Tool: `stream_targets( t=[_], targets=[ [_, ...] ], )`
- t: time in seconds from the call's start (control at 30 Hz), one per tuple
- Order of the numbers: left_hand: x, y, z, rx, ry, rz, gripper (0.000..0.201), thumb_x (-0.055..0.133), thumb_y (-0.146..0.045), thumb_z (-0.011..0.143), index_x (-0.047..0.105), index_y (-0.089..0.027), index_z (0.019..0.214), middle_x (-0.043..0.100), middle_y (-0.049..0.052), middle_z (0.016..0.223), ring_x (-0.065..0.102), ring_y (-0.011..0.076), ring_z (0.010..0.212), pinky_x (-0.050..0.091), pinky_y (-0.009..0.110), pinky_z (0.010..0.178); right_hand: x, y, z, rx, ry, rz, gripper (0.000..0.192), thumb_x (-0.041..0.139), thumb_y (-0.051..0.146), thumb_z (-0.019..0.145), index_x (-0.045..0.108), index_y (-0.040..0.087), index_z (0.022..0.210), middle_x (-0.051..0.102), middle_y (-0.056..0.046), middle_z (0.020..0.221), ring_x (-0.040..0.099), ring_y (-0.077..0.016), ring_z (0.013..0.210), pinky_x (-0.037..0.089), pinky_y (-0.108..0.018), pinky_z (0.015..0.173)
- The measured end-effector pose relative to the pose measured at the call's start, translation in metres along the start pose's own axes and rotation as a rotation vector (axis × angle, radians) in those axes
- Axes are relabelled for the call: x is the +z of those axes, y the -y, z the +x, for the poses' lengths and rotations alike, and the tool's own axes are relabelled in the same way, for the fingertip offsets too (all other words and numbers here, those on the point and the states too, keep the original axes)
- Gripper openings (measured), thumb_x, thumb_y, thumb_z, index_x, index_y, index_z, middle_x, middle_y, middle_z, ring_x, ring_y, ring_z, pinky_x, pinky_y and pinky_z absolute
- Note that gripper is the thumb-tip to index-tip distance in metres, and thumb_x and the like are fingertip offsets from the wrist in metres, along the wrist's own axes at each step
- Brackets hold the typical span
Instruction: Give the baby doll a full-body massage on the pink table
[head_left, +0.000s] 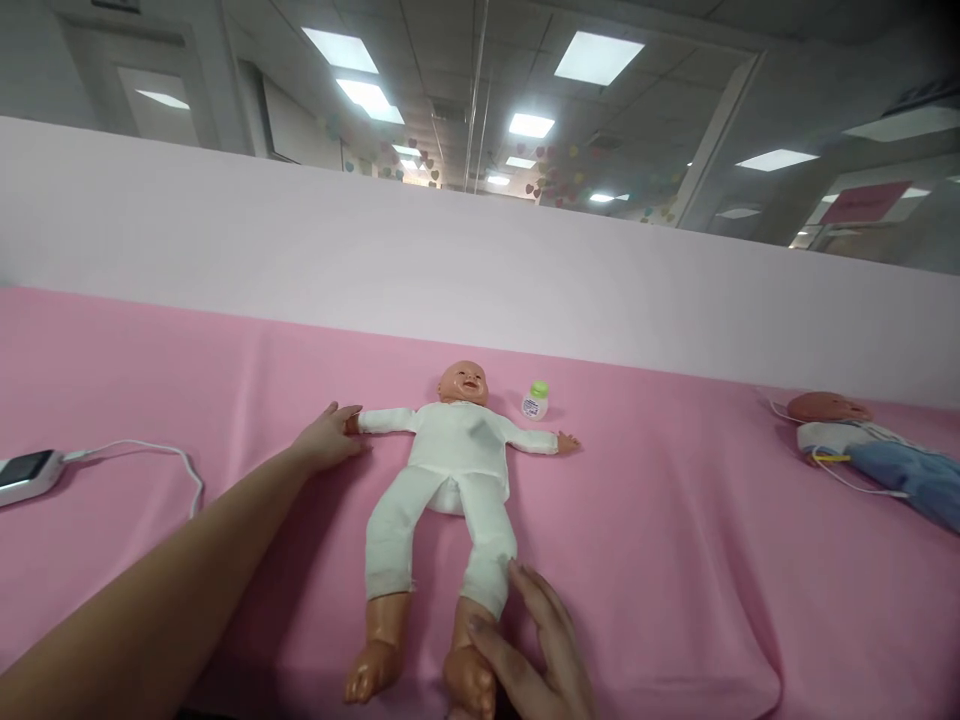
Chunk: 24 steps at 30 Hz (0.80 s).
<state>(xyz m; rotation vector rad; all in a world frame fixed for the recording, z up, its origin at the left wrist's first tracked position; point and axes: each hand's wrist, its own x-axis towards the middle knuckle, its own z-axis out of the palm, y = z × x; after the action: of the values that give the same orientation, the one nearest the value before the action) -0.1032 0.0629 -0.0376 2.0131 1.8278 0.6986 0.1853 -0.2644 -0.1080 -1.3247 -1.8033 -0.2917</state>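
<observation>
A baby doll [450,470] in a white suit lies face up on the pink cloth [675,560], near the middle of the surface, head toward the far edge and feet toward the near edge, both arms spread out sideways.

The left hand [328,440] lies flat and open over the end of the doll's arm on that side, palm down, fingers loosely together; it covers the doll's hand and does not close around it.

The right hand [536,650] is at the near edge, curled around the doll's foot and ankle, with the fingertips reaching up to the cuff of the white trouser leg. The doll's other foot lies free just beside it.

A small white bottle [535,400] with a green cap stands upright just beside the doll's head, close to the far edge.

A white device [26,475] with a white cable [150,455] lies at the left edge of the surface.

A 2nd doll [847,425], partly covered by a blue cloth [911,475], lies at the right edge, well apart from the 1st.

A pale wall [480,270] rises behind the far edge.
</observation>
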Motion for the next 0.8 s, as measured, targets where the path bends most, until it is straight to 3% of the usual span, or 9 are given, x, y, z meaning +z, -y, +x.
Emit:
stream_targets(
  t=[0.1, 0.23, 0.33, 0.5, 0.67, 0.8],
  targets=[
    [-0.008, 0.001, 0.005, -0.026, 0.067, 0.094, 0.088, 0.081, -0.049, 0.065, 0.056, -0.019, 0.144, 0.051, 0.019, 0.154, 0.063, 0.0388, 0.125, 0.054, 0.038, 0.088, -0.002, -0.004, -0.005, 0.105, -0.017, 0.154, 0.066, 0.087, 0.036, 0.078, 0.064, 0.040, 0.140, 0.052, -0.006, 0.155, 0.069, -0.0359, 0.120, 0.068, -0.042, 0.085],
    [-0.007, 0.002, 0.004, -0.090, -0.002, 0.215, 0.050, 0.074, -0.059, 0.072, 0.067, -0.016, 0.098, 0.060, 0.022, 0.135, 0.071, 0.0341, 0.095, 0.052, 0.037, 0.070, -0.003, -0.012, -0.005, 0.161, -0.010, 0.268, 0.068, 0.079, 0.037, 0.086, 0.054, 0.042, 0.150, 0.063, -0.004, 0.146, 0.073, -0.0306, 0.115, 0.069, -0.032, 0.077],
    [-0.003, 0.004, -0.001, -0.053, -0.010, 0.171, 0.043, 0.073, -0.062, 0.073, 0.060, -0.022, 0.082, 0.070, 0.015, 0.107, 0.069, 0.0315, 0.086, 0.047, 0.036, 0.064, -0.007, -0.018, -0.002, 0.210, 0.018, 0.381, 0.067, 0.074, 0.038, 0.091, 0.049, 0.043, 0.153, 0.065, -0.004, 0.145, 0.070, -0.0316, 0.122, 0.067, -0.036, 0.085],
    [-0.008, 0.001, -0.015, -0.090, -0.075, -0.153, 0.042, 0.079, -0.058, 0.069, 0.060, -0.025, 0.088, 0.069, 0.002, 0.080, 0.065, 0.0244, 0.074, 0.043, 0.031, 0.058, -0.014, -0.016, 0.004, 0.238, 0.034, 0.478, 0.056, 0.070, 0.028, 0.092, 0.056, 0.038, 0.146, 0.051, -0.006, 0.159, 0.064, -0.0320, 0.131, 0.061, -0.040, 0.100],
    [-0.015, -0.033, -0.028, -0.073, -0.205, -0.505, 0.044, 0.084, -0.057, 0.069, 0.063, -0.023, 0.088, 0.073, 0.003, 0.090, 0.067, 0.0220, 0.079, 0.047, 0.030, 0.064, -0.025, -0.014, 0.030, 0.202, -0.024, 0.555, 0.046, 0.074, 0.026, 0.088, 0.065, 0.032, 0.133, 0.060, -0.011, 0.150, 0.059, -0.0330, 0.136, 0.058, -0.044, 0.105],
    [-0.017, -0.078, -0.026, 0.023, -0.218, -0.584, 0.035, 0.083, -0.045, 0.074, 0.068, -0.025, 0.097, 0.077, 0.003, 0.099, 0.071, 0.0234, 0.091, 0.052, 0.032, 0.075, -0.041, -0.013, 0.076, 0.259, 0.069, 0.508, 0.041, 0.072, 0.030, 0.092, 0.067, 0.030, 0.132, 0.058, -0.011, 0.152, 0.057, -0.0320, 0.139, 0.057, -0.043, 0.107]
  ],
)
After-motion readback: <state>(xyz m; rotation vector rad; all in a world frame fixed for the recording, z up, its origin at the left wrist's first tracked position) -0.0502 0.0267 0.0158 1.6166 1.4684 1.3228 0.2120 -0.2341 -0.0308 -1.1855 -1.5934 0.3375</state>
